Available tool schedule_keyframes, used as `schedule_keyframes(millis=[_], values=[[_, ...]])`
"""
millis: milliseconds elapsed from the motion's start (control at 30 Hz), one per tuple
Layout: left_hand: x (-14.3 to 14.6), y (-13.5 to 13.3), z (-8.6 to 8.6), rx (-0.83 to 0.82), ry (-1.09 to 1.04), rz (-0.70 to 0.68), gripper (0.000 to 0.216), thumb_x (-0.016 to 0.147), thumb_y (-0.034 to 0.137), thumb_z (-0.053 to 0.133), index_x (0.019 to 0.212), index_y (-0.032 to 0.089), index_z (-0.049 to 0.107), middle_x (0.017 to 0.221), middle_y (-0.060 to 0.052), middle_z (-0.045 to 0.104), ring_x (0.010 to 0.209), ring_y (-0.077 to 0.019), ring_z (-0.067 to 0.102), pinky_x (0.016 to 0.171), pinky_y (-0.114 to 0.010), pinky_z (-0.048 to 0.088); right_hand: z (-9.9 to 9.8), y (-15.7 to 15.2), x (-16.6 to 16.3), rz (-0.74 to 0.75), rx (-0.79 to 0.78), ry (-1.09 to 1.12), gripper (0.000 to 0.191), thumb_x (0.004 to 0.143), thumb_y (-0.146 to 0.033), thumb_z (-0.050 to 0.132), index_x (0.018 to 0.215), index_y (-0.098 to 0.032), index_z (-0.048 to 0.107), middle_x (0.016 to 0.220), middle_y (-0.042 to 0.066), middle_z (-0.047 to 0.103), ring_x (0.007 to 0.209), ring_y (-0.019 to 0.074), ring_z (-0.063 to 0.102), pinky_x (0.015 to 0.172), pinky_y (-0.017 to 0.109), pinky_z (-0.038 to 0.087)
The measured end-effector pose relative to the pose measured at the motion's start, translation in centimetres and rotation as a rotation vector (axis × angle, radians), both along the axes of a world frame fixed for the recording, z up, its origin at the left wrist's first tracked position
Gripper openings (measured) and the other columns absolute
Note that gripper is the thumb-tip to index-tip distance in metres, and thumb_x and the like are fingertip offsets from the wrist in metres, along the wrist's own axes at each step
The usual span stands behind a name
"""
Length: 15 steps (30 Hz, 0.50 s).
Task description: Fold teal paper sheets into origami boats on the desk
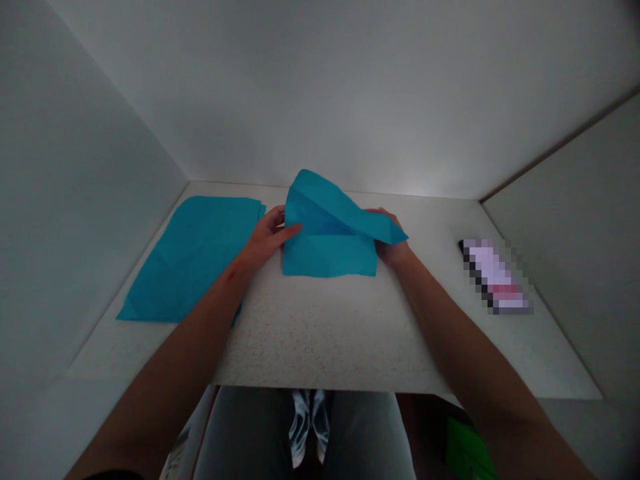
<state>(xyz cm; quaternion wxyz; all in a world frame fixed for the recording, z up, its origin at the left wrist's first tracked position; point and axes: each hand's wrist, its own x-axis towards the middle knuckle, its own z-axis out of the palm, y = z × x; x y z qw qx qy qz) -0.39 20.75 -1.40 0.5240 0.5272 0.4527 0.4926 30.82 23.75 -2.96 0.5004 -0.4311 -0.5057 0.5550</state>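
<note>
A creased sheet of blue paper point(330, 257) is held up over the middle of the white table, its upper part bent and a pointed corner sticking out to the right. My left hand point(273, 233) grips the sheet's left edge, thumb in front and fingers behind. At the right side my right hand point(393, 250) holds the paper from behind; most of its fingers are hidden by the pointed flap. Left of my left hand lies a larger stack of blue paper point(195, 253), with fold lines on top and partly covered by my left forearm.
The white table point(310, 340) meets walls at the back and on both sides. A phone-like object point(495, 277), blurred into pixels, lies at the right. Below the front edge are my legs and shoes point(310, 427), and something green point(467, 450) at the lower right.
</note>
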Motion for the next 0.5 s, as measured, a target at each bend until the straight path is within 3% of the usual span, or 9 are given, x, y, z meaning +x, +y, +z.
schedule_keyframes(millis=[167,333,433,500], values=[[-0.3,0.6,-0.8,0.064,0.032,0.114,0.048,0.078,0.057,0.089,0.103,0.020,0.072,0.101,-0.009,0.081,0.093,-0.0260,0.078,0.081,-0.038,0.066,-0.1,-0.1,-0.4,-0.020,-0.004,0.077,0.058,0.067,-0.080,0.088,0.092,-0.028,0.080,0.091,0.003,0.081,0.094,0.0287,0.075,0.089,0.045,0.062],[-0.4,0.6,-0.8,0.130,0.060,0.205,0.045,0.079,0.051,0.088,0.111,0.022,0.074,0.092,-0.005,0.078,0.084,-0.0223,0.075,0.072,-0.032,0.061,0.6,-0.9,-0.3,-0.045,0.061,-0.053,0.051,0.084,-0.076,0.078,0.103,-0.029,0.085,0.089,0.003,0.078,0.084,0.0239,0.070,0.075,0.040,0.058],[-0.4,0.3,-0.2,0.164,0.109,0.204,0.042,0.080,0.041,0.086,0.117,0.024,0.076,0.095,-0.003,0.078,0.080,-0.0185,0.072,0.069,-0.028,0.057,1.0,-1.2,-0.3,0.009,0.027,-0.071,0.051,0.080,-0.073,0.084,0.099,-0.027,0.086,0.083,0.003,0.077,0.075,0.0212,0.066,0.067,0.036,0.055],[-0.4,0.1,0.0,0.183,0.142,0.206,0.033,0.080,0.036,0.084,0.110,0.022,0.079,0.093,-0.003,0.078,0.079,-0.0179,0.071,0.068,-0.028,0.056,1.2,-1.2,-0.3,0.030,0.025,-0.073,0.051,0.076,-0.072,0.087,0.097,-0.026,0.086,0.085,0.004,0.078,0.075,0.0202,0.065,0.065,0.034,0.054]])
